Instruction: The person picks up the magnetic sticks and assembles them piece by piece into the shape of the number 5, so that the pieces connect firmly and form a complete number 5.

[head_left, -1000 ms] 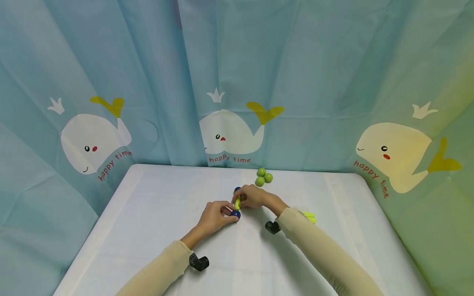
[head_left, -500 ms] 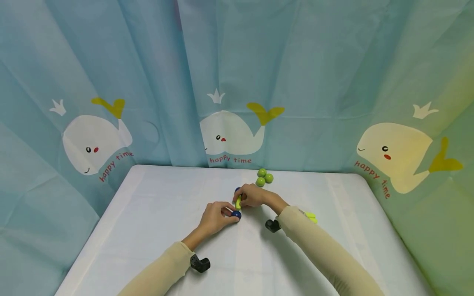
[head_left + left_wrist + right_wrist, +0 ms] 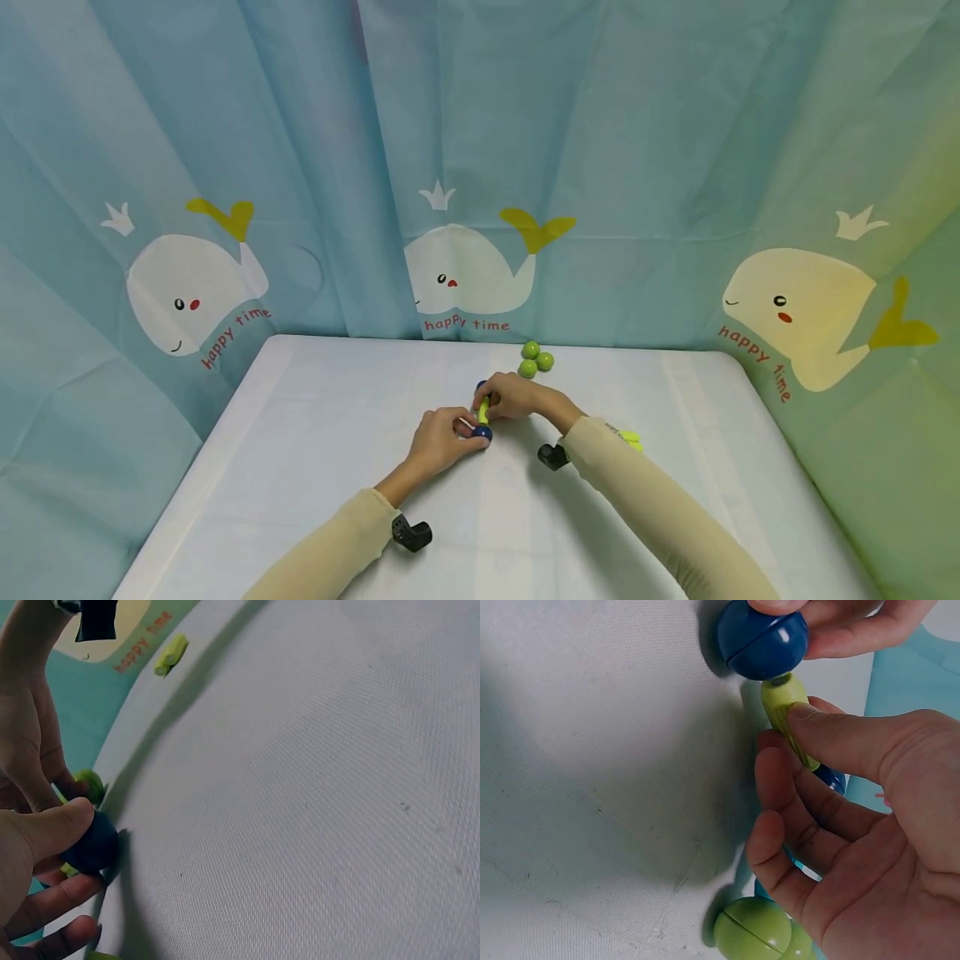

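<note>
My left hand (image 3: 459, 430) pinches a dark blue ball (image 3: 482, 432) between thumb and fingers on the white table (image 3: 315, 433). My right hand (image 3: 497, 402) pinches a short yellow-green rod (image 3: 483, 410) whose near end meets that ball. In the right wrist view the blue ball (image 3: 763, 637) sits against the rod (image 3: 786, 705), and a second blue ball (image 3: 830, 778) shows at the rod's other end, partly hidden by my fingers (image 3: 787, 787). The left wrist view shows the blue ball (image 3: 91, 841) under my thumb.
Three green balls (image 3: 534, 360) lie clustered near the table's back edge, by the whale-print curtain (image 3: 465, 275). Another yellow-green rod (image 3: 630, 438) lies beside my right sleeve and shows as rod (image 3: 171, 655). One green ball (image 3: 754, 930) is close to my right hand.
Both hands keep their holds. The left hand with the blue ball has edged slightly right, toward the rod's end.
</note>
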Action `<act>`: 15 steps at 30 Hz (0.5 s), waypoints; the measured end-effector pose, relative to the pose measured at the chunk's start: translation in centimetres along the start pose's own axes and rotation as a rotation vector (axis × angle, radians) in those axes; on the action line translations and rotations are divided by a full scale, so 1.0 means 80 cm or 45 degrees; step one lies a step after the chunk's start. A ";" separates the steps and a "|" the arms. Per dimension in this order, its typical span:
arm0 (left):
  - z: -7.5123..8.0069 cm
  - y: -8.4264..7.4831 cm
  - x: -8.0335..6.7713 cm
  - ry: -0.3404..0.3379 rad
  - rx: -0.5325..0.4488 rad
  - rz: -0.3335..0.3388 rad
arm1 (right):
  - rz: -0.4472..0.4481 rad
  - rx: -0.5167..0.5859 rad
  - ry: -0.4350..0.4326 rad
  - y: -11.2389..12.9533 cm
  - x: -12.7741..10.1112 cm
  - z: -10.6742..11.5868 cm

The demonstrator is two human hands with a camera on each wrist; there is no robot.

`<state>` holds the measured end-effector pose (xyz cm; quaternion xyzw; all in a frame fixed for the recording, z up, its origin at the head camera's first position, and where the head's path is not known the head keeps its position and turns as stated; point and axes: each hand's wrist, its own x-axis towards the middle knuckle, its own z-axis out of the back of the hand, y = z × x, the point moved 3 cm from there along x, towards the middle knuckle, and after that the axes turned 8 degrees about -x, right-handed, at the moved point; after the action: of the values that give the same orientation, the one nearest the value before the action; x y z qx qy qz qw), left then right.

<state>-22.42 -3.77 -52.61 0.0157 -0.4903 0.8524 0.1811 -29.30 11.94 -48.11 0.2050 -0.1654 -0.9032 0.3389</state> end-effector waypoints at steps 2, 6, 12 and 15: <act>-0.001 0.000 0.001 -0.007 0.004 0.013 | 0.015 -0.001 -0.001 0.001 0.000 0.001; -0.002 -0.001 0.001 -0.019 0.011 0.035 | 0.020 -0.007 0.002 0.003 -0.001 0.001; -0.002 -0.002 0.002 -0.015 0.011 0.020 | 0.008 -0.004 0.004 0.002 -0.001 0.001; -0.002 -0.002 0.002 -0.010 0.013 0.023 | 0.035 -0.003 0.000 0.002 -0.002 0.001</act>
<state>-22.48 -3.55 -52.53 0.0155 -0.4867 0.8564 0.1716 -29.12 11.97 -47.92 0.2023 -0.1670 -0.8986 0.3516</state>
